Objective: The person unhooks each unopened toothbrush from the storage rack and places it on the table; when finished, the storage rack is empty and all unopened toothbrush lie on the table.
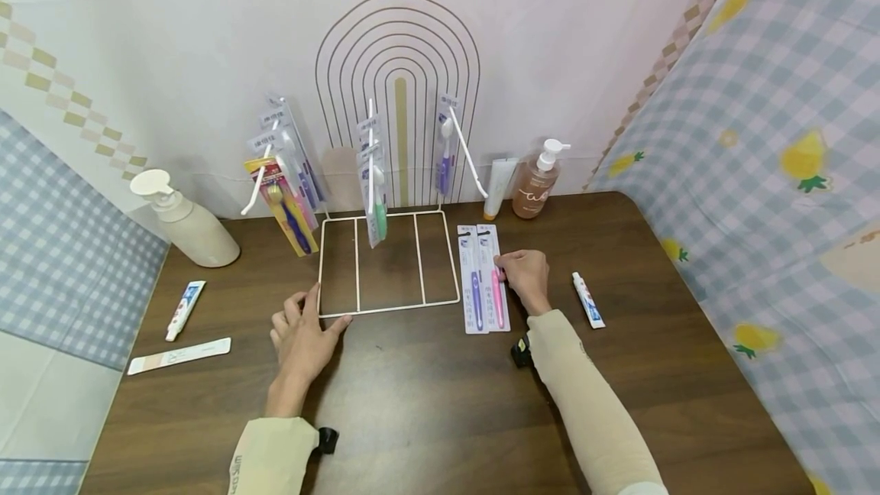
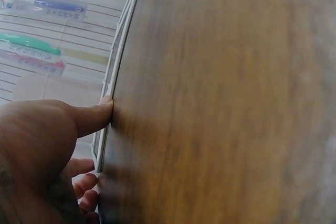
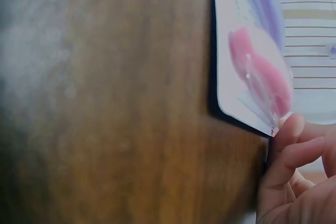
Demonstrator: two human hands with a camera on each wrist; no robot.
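Observation:
A white wire rack (image 1: 371, 310) stands on the table, with packaged toothbrushes hanging from its hooks. At its front left corner, my left hand (image 1: 305, 342) rests with fingers spread; the thumb (image 2: 94, 119) touches the front wire. Right of the rack lie two toothbrush packs side by side, one with a purple toothbrush (image 1: 477, 300) and one with a pink toothbrush (image 1: 497, 298). My right hand (image 1: 528, 277) pinches the right edge of the pink toothbrush pack. In the right wrist view, curled fingers (image 3: 294, 150) meet that pack's edge.
Toothpaste tubes lie at the left (image 1: 186, 310) and right (image 1: 587, 300), with a flat sachet (image 1: 180, 356) on the left. A white pump bottle (image 1: 195, 231) is back left; an amber pump bottle (image 1: 535, 188) and an upright tube (image 1: 499, 188) stand back right. Curtains surround the table.

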